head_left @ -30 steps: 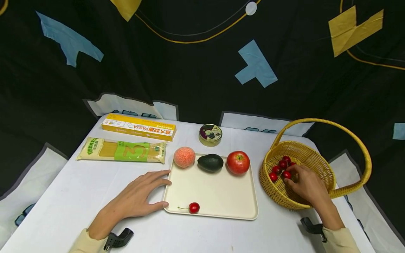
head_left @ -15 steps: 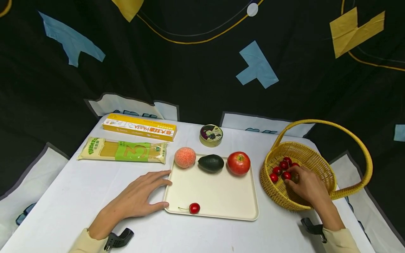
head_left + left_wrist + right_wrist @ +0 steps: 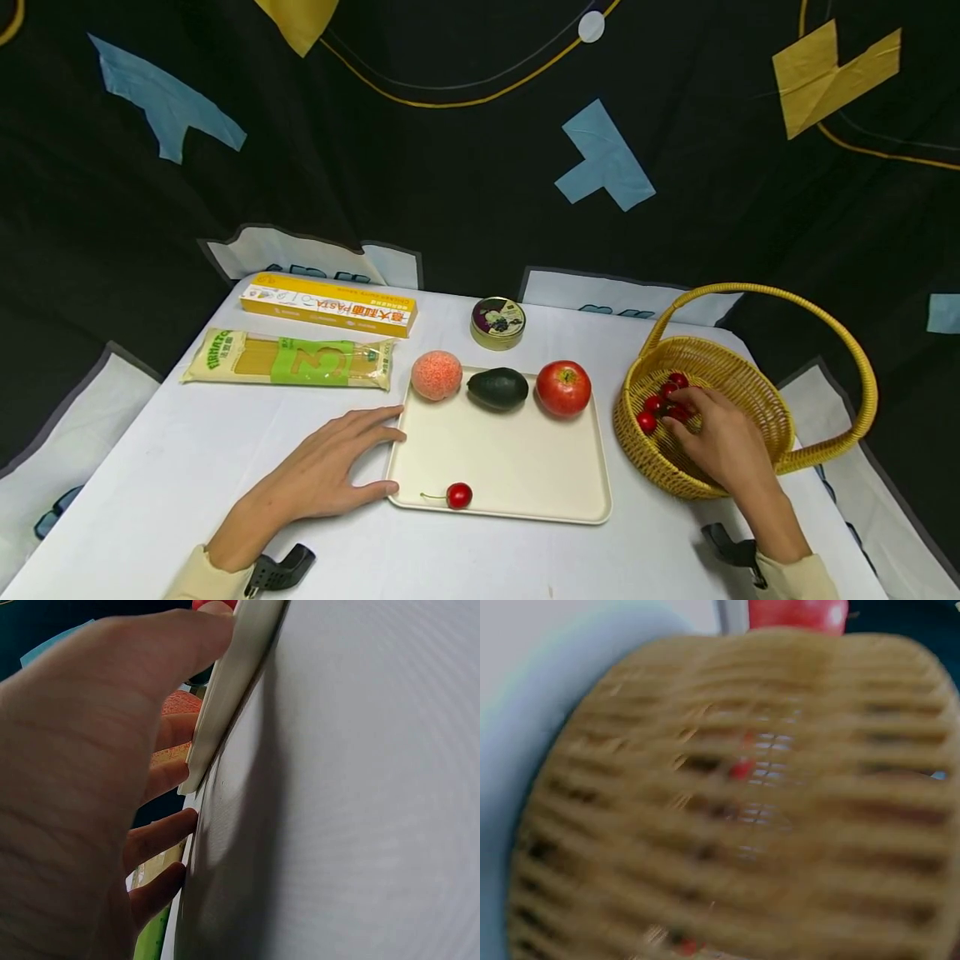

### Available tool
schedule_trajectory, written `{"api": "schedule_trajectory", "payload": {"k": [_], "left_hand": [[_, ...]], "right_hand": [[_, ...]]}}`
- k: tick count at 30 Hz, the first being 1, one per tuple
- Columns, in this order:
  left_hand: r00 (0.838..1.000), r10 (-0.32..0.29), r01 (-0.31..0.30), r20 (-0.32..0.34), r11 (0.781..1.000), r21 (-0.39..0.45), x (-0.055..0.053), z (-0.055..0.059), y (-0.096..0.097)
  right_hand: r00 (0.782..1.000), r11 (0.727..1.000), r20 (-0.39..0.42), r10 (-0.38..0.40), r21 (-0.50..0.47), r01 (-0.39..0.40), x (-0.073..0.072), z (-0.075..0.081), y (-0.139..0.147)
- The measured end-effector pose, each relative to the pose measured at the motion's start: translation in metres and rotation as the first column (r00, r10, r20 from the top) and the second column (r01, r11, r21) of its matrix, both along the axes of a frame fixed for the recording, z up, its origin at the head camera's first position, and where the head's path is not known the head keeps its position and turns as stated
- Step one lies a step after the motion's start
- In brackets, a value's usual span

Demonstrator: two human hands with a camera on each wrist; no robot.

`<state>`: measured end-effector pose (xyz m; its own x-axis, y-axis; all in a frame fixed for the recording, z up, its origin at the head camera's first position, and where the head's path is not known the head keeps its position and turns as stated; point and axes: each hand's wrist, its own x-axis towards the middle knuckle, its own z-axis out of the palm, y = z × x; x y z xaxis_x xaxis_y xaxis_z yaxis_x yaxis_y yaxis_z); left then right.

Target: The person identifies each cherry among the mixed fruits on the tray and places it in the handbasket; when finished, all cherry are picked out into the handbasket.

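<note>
My left hand (image 3: 330, 467) rests at the left edge of a cream tray (image 3: 525, 467), fingers spread, thumb and fingertips at its rim. In the left wrist view the thumb lies along the tray's side (image 3: 251, 656). A cherry (image 3: 459, 496) with its stem lies near the tray's front edge. Along the back of the tray sit a pinkish-orange bumpy ball-like fruit (image 3: 437, 375), an avocado (image 3: 498, 389) and a red apple (image 3: 564, 389). Inside the yellow wicker basket (image 3: 637, 467), my right hand (image 3: 723, 437) pinches a cherry (image 3: 679, 412), partly hidden by the fingers. More cherries (image 3: 647, 422) lie around it.
The basket's tall handle (image 3: 825, 312) arches above the right hand. A yellow pasta box (image 3: 330, 304) and a bag of spaghetti (image 3: 292, 358) lie at the back left. A round tin (image 3: 498, 323) stands behind the tray. The basket's woven wall (image 3: 727, 795) fills the right wrist view.
My right hand has shifted slightly left inside the basket, and its fingers now cover more of the cherry between them. The left hand stays at the tray's edge.
</note>
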<state>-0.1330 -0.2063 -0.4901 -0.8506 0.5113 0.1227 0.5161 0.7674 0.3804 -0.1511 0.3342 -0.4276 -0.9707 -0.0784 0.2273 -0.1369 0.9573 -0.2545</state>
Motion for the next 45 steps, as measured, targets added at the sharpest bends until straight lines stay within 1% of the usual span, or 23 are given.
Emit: {"api": "schedule_trajectory", "payload": {"k": [4, 9, 14, 18, 23, 28, 31, 38, 45], "left_hand": [[1.0, -0.001, 0.001, 0.003, 1.0, 0.006, 0.0, -0.001, 0.0], [1.0, -0.004, 0.004, 0.0, 1.0, 0.007, 0.0, 0.0, -0.001], [1.0, -0.002, 0.002, -0.021, 1.0, 0.003, 0.001, 0.002, -0.006], [0.999, 0.003, -0.003, -0.036, 1.0, 0.017, 0.002, 0.002, -0.012], [0.999, -0.013, 0.014, -0.031, 0.999, 0.029, 0.001, 0.0, -0.01], [0.999, -0.007, 0.007, -0.032, 1.0, 0.017, 0.0, 0.0, -0.007], [1.0, -0.005, 0.006, -0.026, 1.0, 0.015, -0.001, 0.0, -0.005], [1.0, -0.009, 0.009, -0.01, 1.0, 0.023, 0.0, 0.0, -0.002], [0.999, -0.018, 0.019, -0.031, 1.0, 0.021, -0.001, -0.001, -0.002]], "right_hand": [[0.999, 1.0, -0.042, 0.024, -0.002, -0.025, 0.003, 0.008, -0.015], [0.995, 0.997, -0.071, 0.066, -0.04, -0.069, 0.006, 0.015, -0.039], [0.986, 0.986, -0.085, 0.141, -0.083, -0.148, 0.002, 0.015, -0.069], [0.973, 0.974, -0.107, 0.204, -0.082, -0.213, -0.003, 0.013, -0.09], [0.967, 0.968, -0.104, 0.231, -0.079, -0.24, -0.002, 0.013, -0.107], [0.961, 0.958, -0.081, 0.265, -0.088, -0.272, -0.001, 0.014, -0.123], [0.948, 0.946, -0.092, 0.305, -0.085, -0.312, -0.001, 0.014, -0.132], [0.906, 0.907, -0.138, 0.401, -0.08, -0.414, 0.002, 0.011, -0.148], [0.874, 0.871, -0.124, 0.471, -0.093, -0.482, 0.007, 0.005, -0.163]]}}
